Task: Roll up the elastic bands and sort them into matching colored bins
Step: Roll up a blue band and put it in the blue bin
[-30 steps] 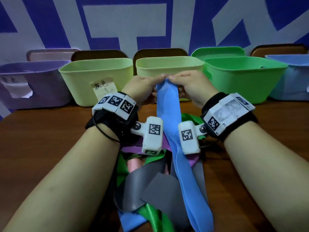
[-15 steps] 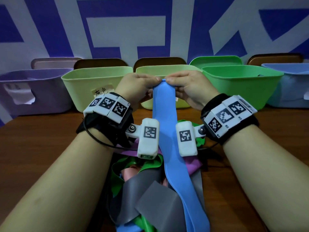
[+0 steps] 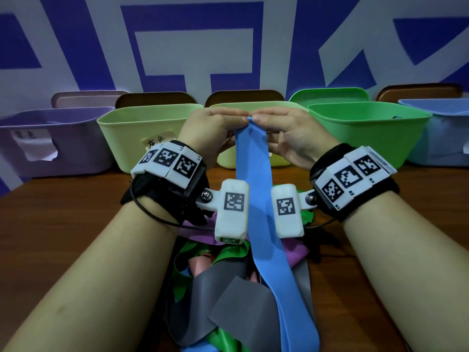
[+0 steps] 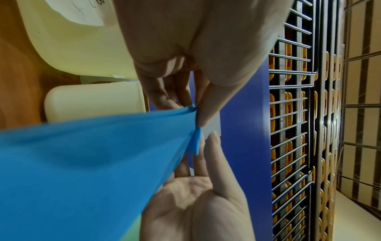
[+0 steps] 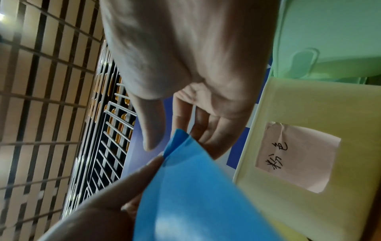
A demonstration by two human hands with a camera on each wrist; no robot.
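Observation:
A long blue elastic band [image 3: 256,189] runs from my raised hands down onto a pile of bands [image 3: 236,301] on the table. My left hand [image 3: 228,118] and right hand [image 3: 269,118] meet fingertip to fingertip at its top end, each pinching it. The left wrist view shows my left hand [image 4: 191,110] with thumb and fingers nipping the small folded tip of the blue band [image 4: 92,154], and my right hand [image 4: 206,171] just below. In the right wrist view my right hand [image 5: 164,135] has thumb and fingers around the corner of the blue band [image 5: 195,187].
Bins line the back of the wooden table [image 3: 63,212]: purple bin [image 3: 50,143], two yellow-green bins [image 3: 142,133] [image 3: 256,161], green bin [image 3: 368,128], light blue bin [image 3: 444,138]. Grey, green, pink and purple bands lie tangled in the pile between my forearms.
Both hands have kept their hold on the blue band's top end. The end has been gathered narrower between the fingertips, and the hands sit slightly higher before the bins.

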